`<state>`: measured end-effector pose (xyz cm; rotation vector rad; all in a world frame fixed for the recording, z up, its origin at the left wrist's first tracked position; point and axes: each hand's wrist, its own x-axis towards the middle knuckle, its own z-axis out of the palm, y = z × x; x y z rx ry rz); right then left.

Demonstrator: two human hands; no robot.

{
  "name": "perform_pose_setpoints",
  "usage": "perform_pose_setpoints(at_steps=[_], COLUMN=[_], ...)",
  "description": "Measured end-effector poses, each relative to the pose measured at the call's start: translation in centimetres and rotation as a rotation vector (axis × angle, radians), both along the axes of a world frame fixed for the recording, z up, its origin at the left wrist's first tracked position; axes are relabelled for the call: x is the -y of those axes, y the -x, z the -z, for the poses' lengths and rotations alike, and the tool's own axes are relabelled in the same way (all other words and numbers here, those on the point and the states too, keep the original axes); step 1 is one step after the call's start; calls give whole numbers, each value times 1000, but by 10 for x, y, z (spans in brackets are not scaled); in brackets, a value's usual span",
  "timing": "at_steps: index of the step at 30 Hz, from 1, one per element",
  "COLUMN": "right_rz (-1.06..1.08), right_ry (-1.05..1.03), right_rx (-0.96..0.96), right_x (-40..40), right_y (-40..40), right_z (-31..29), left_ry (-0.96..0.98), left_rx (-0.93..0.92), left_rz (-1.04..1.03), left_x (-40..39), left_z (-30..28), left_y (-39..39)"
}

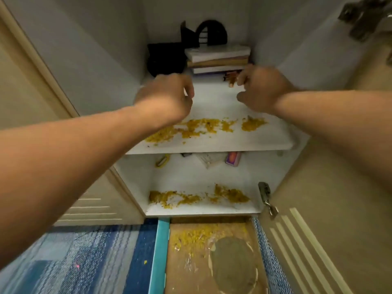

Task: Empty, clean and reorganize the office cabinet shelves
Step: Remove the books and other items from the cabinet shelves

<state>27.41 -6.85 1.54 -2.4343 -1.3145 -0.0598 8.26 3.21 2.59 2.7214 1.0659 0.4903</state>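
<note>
I see both hands over the upper shelf [214,107], left hand [167,96] and right hand [262,90], fingers loosely curled and holding nothing. 3 stacked books [218,59] sit at the shelf's back; yellow crumbs [203,128] litter its front edge.

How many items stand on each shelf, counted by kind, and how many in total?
Books, stacked flat on the upper shelf: 3
Black bookends, behind the stack: 2
Black bag, left of the stack: 1
Small items on the lower shelf: 4
Total: 10
</note>
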Motion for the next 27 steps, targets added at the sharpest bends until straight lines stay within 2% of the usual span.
perform_pose_setpoints(at_steps=[3,7,10,12,20,27], right_rz=[-23,-5,1,-4,-25,16], right_ry=[-23,-7,30,50,65,111], right_rx=[101,153,211,259,317,436], right_x=[-38,-90,-115,-129,-187,-224], right_y=[-23,-51,-67,-75,-84,-79], right_z=[11,28,43,52,52,48], left_ry=[-62,-75,-154,-159,-157,-259], left_rx=[-58,-357,-591,-677,-692,-739], left_rz=[48,24,45,58,49,137], left_x=[-47,-104,-124,-132,-139,-152], left_z=[17,32,40,46,38,50], left_y=[-38,-78,-90,-97,-98,-99])
